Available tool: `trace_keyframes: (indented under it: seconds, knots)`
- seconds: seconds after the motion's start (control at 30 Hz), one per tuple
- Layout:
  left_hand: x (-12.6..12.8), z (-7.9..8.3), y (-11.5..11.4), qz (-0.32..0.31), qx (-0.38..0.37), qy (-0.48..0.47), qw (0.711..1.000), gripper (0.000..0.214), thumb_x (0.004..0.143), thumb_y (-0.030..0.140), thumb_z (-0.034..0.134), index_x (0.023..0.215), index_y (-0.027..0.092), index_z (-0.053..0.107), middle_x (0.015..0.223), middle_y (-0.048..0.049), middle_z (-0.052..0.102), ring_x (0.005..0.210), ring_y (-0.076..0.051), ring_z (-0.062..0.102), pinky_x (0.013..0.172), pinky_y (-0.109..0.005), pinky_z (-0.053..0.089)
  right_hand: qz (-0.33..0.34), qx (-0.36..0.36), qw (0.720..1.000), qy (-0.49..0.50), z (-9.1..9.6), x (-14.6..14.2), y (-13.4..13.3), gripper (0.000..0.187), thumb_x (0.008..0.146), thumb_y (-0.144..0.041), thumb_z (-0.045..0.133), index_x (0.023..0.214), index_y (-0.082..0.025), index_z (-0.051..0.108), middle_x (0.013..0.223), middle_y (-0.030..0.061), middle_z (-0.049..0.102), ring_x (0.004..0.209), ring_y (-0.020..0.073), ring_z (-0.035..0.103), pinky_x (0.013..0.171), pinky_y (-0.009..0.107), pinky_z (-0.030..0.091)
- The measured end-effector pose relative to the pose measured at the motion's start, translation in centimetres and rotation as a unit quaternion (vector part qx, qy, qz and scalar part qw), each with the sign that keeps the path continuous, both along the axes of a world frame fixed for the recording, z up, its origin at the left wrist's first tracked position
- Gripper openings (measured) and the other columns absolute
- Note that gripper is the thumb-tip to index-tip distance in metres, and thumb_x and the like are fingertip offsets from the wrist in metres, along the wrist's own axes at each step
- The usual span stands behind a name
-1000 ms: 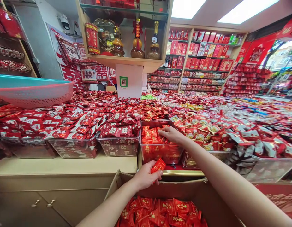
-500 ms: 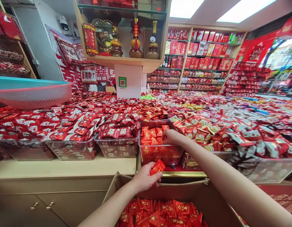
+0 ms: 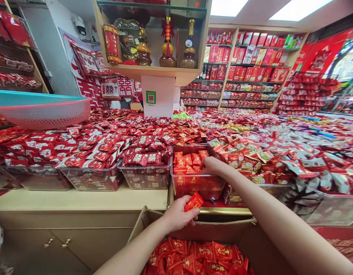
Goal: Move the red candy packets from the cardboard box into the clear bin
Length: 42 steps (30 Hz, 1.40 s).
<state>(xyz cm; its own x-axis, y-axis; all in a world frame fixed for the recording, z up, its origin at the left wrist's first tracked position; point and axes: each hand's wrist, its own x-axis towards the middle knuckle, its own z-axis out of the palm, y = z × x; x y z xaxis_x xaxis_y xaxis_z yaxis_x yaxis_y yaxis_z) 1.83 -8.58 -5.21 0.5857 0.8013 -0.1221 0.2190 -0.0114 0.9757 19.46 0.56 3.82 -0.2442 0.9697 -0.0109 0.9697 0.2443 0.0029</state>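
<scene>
My left hand [image 3: 180,214] is closed around a small red wrapped candy packet [image 3: 194,202] with gold print, held above the far edge of a cardboard box [image 3: 222,231]. Inside that box lie many similar red packets [image 3: 205,252]. My right hand [image 3: 212,166] reaches into a clear plastic bin [image 3: 197,187] partly filled with red candy packets [image 3: 187,162]. Its fingers are curled down at the right side of the bin, among the packets. The fingertips are partly hidden, and I cannot make out what is between them.
Clear bins of dark red packets [image 3: 144,177] and red-and-white packets [image 3: 92,178] line the counter on the left. More candies [image 3: 259,162] are heaped on the right. A pink and teal basket [image 3: 44,114] sits at far left. A glass-shelved cabinet [image 3: 156,70] overhangs the heaps.
The whole view has shifted slightly, so things appear a little further right. Both hands keep nearly the same places: the left with its packet, the right in the bin.
</scene>
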Motion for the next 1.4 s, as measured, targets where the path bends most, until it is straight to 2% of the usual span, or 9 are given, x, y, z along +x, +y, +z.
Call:
trace_keyframes:
  seconds: [0.2, 0.33, 0.43, 0.57, 0.8, 1.1, 1.4]
  knots:
    - [-0.04, -0.42, 0.13, -0.005, 0.010, -0.002, 1.000, 0.027, 0.072, 0.039, 0.047, 0.089, 0.017, 0.045, 0.067, 0.0016, 0.055, 0.049, -0.008, 0.053, 0.041, -0.016, 0.033, -0.011, 0.004, 1.000, -0.001, 0.05, 0.12, 0.12, 0.026, 0.064, -0.029, 0.055, 0.082, -0.013, 0.065, 0.082, 0.0108, 0.064, 0.075, 0.0210, 0.058, 0.057, 0.023, 0.039]
    - [-0.11, -0.57, 0.16, -0.009, 0.013, -0.002, 1.000, 0.028, 0.072, 0.039, 0.047, 0.090, 0.018, 0.045, 0.066, 0.0018, 0.054, 0.049, -0.009, 0.053, 0.041, -0.016, 0.032, 0.013, -0.012, 1.000, 0.010, 0.02, 0.16, -0.08, 0.022, 0.064, -0.023, 0.053, 0.081, -0.016, 0.065, 0.080, 0.0062, 0.065, 0.073, 0.0166, 0.058, 0.057, 0.020, 0.038]
    - [-0.18, -0.47, 0.11, -0.009, 0.012, 0.003, 1.000, 0.029, 0.072, 0.040, 0.048, 0.091, 0.018, 0.045, 0.067, 0.0012, 0.055, 0.050, -0.009, 0.053, 0.040, -0.016, 0.032, 0.031, -0.036, 0.999, 0.010, 0.13, 0.11, -0.24, 0.022, 0.061, -0.022, 0.055, 0.081, -0.017, 0.065, 0.079, 0.0048, 0.065, 0.071, 0.0150, 0.058, 0.056, 0.019, 0.038]
    - [-0.29, -0.46, 0.09, -0.011, 0.009, 0.009, 1.000, 0.030, 0.071, 0.041, 0.048, 0.092, 0.019, 0.045, 0.069, 0.0007, 0.055, 0.052, -0.010, 0.054, 0.040, -0.016, 0.032, 0.037, -0.056, 0.998, -0.008, 0.55, -0.17, -0.44, 0.033, 0.054, -0.026, 0.062, 0.085, -0.014, 0.064, 0.081, 0.0076, 0.064, 0.070, 0.0175, 0.057, 0.053, 0.020, 0.038]
    - [-0.37, -0.55, 0.19, -0.018, 0.006, 0.006, 1.000, 0.028, 0.072, 0.040, 0.048, 0.091, 0.019, 0.045, 0.069, 0.0007, 0.055, 0.052, -0.010, 0.054, 0.040, -0.016, 0.032, 0.038, -0.027, 0.998, -0.037, 0.39, -0.26, -0.41, 0.032, 0.057, -0.030, 0.060, 0.082, -0.011, 0.063, 0.081, 0.0132, 0.063, 0.072, 0.0214, 0.057, 0.054, 0.023, 0.037]
    - [-0.18, -0.59, 0.22, -0.012, 0.004, 0.003, 1.000, 0.030, 0.071, 0.039, 0.048, 0.092, 0.018, 0.044, 0.067, 0.0011, 0.054, 0.050, -0.009, 0.053, 0.040, -0.015, 0.032, 0.040, 0.003, 0.999, -0.019, 0.56, -0.18, -0.48, 0.028, 0.059, -0.018, 0.054, 0.086, -0.011, 0.062, 0.085, 0.0116, 0.063, 0.078, 0.0199, 0.056, 0.061, 0.022, 0.038]
    - [-0.30, -0.09, -0.01, -0.014, -0.003, 0.010, 1.000, 0.029, 0.071, 0.037, 0.047, 0.094, 0.019, 0.044, 0.069, 0.0007, 0.055, 0.051, -0.009, 0.053, 0.039, -0.015, 0.031, 0.018, -0.006, 0.999, 0.045, 0.16, 0.26, -0.17, 0.027, 0.059, -0.022, 0.058, 0.085, -0.015, 0.063, 0.087, 0.0070, 0.063, 0.078, 0.0186, 0.056, 0.063, 0.022, 0.039]
